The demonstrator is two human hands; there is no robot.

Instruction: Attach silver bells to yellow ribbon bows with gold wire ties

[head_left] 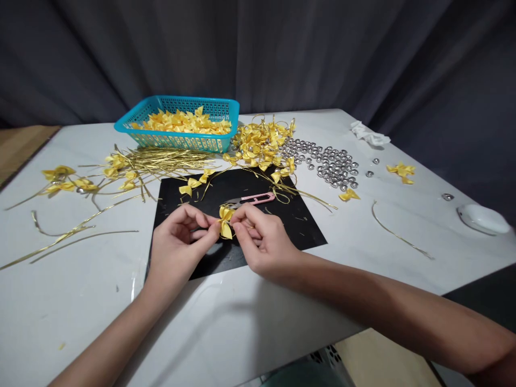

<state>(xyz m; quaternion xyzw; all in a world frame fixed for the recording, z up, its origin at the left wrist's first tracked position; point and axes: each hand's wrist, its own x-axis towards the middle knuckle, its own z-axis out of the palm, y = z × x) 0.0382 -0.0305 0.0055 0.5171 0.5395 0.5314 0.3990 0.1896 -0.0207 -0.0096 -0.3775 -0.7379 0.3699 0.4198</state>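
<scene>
While the left hand (180,236) pinches one side of a yellow bow (226,216) between thumb and forefinger, the right hand's (266,236) grip is closed on its other side; both hands face each other, fingers curled, above the black mat (237,183).
</scene>
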